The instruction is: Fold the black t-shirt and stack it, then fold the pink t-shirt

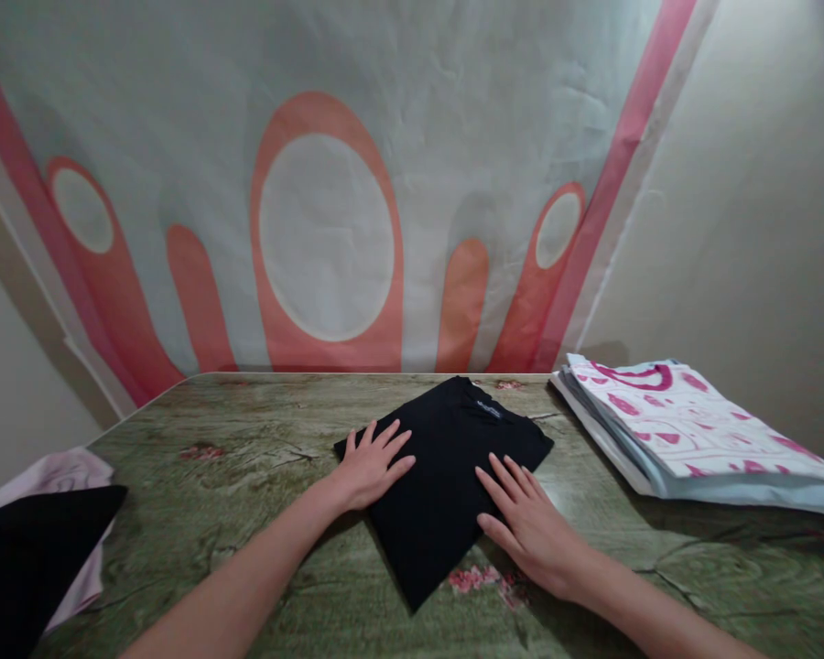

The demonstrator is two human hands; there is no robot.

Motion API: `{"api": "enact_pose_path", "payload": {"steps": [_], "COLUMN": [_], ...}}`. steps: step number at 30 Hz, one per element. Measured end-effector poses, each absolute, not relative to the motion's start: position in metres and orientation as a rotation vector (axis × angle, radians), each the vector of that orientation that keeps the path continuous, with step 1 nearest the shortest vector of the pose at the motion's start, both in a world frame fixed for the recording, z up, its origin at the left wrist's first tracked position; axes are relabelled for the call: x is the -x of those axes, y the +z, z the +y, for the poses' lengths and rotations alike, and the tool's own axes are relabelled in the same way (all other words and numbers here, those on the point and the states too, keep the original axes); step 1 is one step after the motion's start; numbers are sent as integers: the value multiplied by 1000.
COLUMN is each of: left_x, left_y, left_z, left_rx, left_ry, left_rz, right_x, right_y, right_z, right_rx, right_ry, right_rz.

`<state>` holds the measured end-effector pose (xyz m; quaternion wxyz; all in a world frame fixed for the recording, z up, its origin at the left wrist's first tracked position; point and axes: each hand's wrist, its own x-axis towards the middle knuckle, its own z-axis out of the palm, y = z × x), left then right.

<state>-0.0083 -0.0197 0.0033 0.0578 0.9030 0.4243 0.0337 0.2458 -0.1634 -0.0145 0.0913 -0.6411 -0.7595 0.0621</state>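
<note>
Shirt [439, 476]: solid black, pale lettering at the neck. Table [178, 513]: green-brown wood-grain look, pink blossom print. Far right: garment [700, 416] white with magenta print, magenta neckline; cloth under it [748, 492] light blue. Far left: dark cloth [27, 567] plain black, light cloth [79, 469] pale pink. Backdrop [453, 101]: grey, coral shapes, whitish ovals, pink border.

A printed sheet [453, 110] hung behind a green wood-patterned table [254, 416].
Its pink border [630, 146] framed coral shapes [463, 302]; pale wall [742, 201] showed at right in dim light.
</note>
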Motion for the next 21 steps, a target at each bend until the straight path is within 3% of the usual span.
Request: {"api": "enact_pose_path", "payload": {"steps": [9, 21], "left_x": [21, 5], "left_y": [1, 30], "left_z": [-3, -48], "left_rx": [-2722, -2763], "left_ry": [87, -186], "left_rz": [1397, 1671], "right_x": [-257, -308], "right_y": [-14, -13], "right_z": [-154, -124], "right_rx": [1865, 1729], "right_ry": [209, 295], "right_rz": [-2306, -2369]}}
